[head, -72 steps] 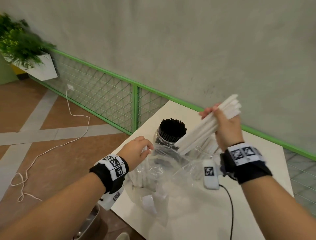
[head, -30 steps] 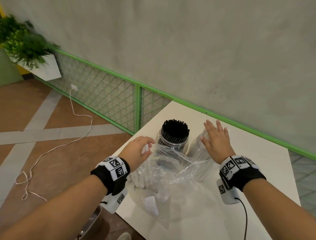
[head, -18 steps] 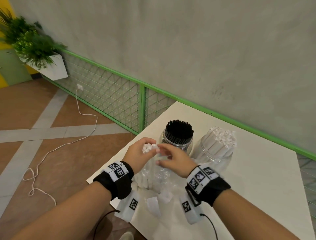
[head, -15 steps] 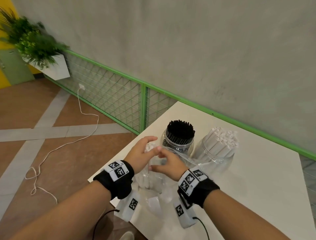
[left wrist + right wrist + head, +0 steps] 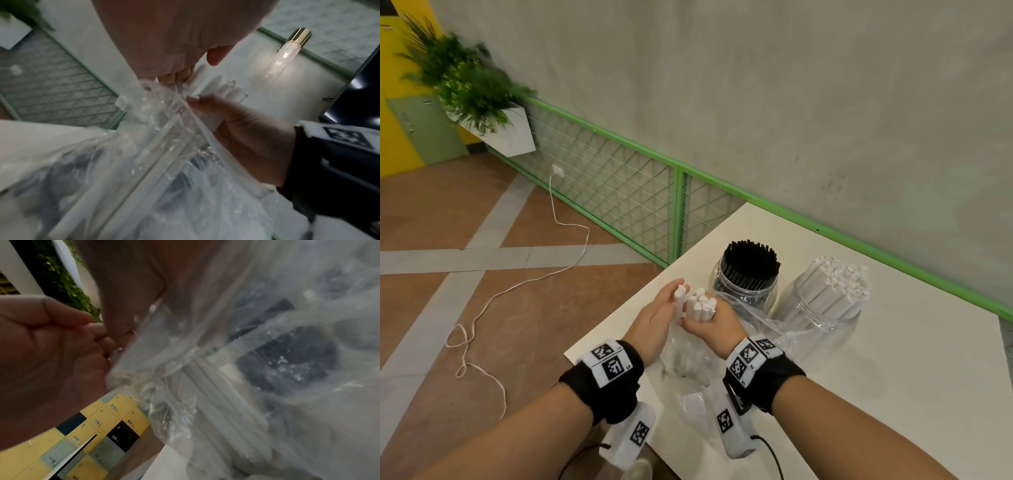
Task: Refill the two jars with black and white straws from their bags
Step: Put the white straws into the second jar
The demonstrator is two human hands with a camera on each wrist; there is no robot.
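A small bundle of white straws (image 5: 701, 305) is standing upright at the near-left part of the desk (image 5: 914, 370), its tops poking out of a clear plastic bag (image 5: 688, 363) that is crumpled on the desk below the hands. The right hand (image 5: 717, 327) is wrapping its fingers (image 5: 197, 104) round the bundle, grasping the white straws just under their tips. The left hand (image 5: 657, 320) is sitting just beside it on the left, its fingers (image 5: 678, 291) curling round a few more straw tops and the gathered mouth of the bag. Farther back, the left jar (image 5: 744, 289) is holding black straws (image 5: 750, 262) packed upright, and the right jar (image 5: 822, 318), just beside it, is holding white straws (image 5: 837, 286) leaning to the right. Both wrists are wearing black bands (image 5: 606, 380) carrying square black-and-white coded markers; no brand name or other writing is readable. A white cable (image 5: 524, 281) is trailing over the brown floor to the left, beside a green wire railing (image 5: 619, 178) and a planter (image 5: 479, 99).
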